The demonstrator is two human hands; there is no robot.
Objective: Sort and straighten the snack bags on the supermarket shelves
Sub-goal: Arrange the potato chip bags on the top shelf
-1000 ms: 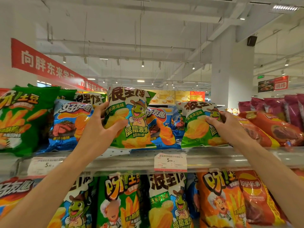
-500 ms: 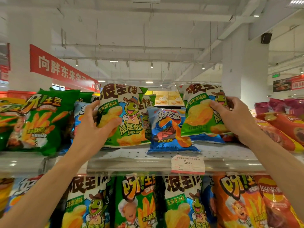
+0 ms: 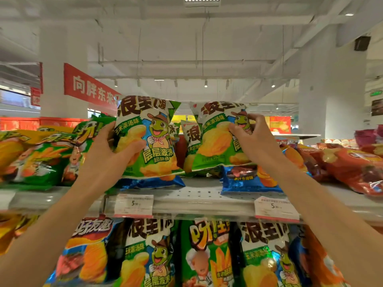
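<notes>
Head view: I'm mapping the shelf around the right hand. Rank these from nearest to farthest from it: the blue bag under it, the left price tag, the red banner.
1. Blue bag: just below the right hand, lying on the top shelf.
2. Left price tag: lower left, on the shelf edge.
3. Red banner: far upper left, hanging in the background.

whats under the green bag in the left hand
A blue snack bag lies flat on the shelf beneath the green bag that the left hand holds up. Only its front edge shows; the rest is covered.
</notes>
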